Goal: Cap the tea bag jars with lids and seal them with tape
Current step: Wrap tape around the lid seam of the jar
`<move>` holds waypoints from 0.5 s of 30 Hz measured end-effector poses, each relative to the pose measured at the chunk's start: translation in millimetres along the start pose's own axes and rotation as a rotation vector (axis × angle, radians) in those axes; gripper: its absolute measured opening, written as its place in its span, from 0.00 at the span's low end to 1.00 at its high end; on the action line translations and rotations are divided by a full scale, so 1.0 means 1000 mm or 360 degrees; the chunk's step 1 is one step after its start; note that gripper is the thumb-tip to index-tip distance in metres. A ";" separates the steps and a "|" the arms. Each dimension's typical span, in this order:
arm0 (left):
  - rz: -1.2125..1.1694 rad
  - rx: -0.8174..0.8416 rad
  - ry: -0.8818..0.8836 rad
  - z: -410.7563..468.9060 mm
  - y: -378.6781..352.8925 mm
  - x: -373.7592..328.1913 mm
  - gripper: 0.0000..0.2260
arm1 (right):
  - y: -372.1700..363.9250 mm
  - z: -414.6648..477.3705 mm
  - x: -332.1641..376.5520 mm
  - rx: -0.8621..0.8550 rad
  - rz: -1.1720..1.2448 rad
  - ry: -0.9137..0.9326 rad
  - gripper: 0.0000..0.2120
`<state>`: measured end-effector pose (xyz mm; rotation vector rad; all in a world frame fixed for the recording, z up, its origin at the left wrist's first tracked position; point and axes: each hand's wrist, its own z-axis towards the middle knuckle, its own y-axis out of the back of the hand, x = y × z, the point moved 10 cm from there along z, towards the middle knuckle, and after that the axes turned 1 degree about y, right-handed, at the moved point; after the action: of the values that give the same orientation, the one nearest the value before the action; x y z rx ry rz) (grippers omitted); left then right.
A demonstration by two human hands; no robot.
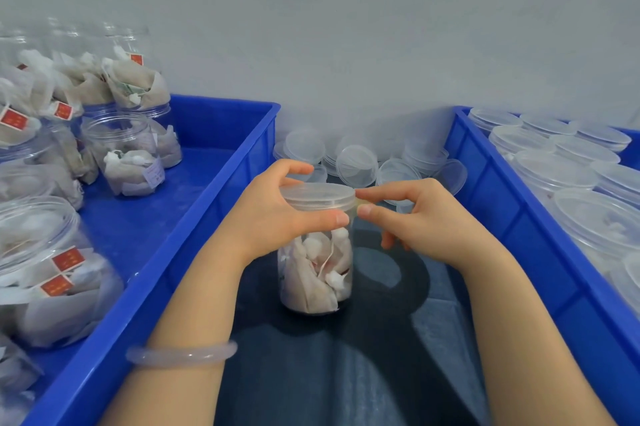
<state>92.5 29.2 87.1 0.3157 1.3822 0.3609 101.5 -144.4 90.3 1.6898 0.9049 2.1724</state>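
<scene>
Now, biggest first: the left blue bin (221,183) holds a crowd of tea bag jars (128,155), and those that show their mouths appear to have no lids on yet, so plenty of work is left on that side. Over in the right blue bin (519,218) stand the capped jars (554,176), lids on and packed close together; whether tape runs round them is too faint to tell from this angle. Between the two bins, at the back against the wall, lies a heap of loose lids (356,166), stock for the jars to come. And front and centre is the jar (315,273) of the moment, upright on the dark surface between the bins, full of tea bags. Whether that surface is a bench or a lap is unclear. The left hand (277,214) grips the jar at its top, fingers curled round the back and thumb across the front just under the rim. The right hand (426,214) comes in from the other side, thumb and forefinger pinched together at the rim. The lid (317,193) sits flat on the jar, so capping looks done here. Smallest of all, a pale sliver that looks like tape (361,201) is held in that pinch, touching the lid's edge, so sealing seems only just begun.
</scene>
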 end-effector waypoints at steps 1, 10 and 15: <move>-0.0013 0.0013 -0.0004 0.000 -0.002 0.000 0.36 | 0.001 0.001 0.001 -0.0035 -0.0004 0.0010 0.13; 0.0128 0.0191 0.0000 -0.005 -0.012 -0.008 0.30 | -0.001 0.000 0.002 -0.0025 -0.0088 -0.0006 0.22; 0.0525 0.0208 -0.0152 -0.012 -0.010 -0.028 0.22 | -0.010 -0.004 0.004 0.0130 -0.0090 -0.0032 0.28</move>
<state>77.0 8.5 105.7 0.6649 1.2621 0.5209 94.9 -135.2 87.1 1.6979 1.0364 2.1055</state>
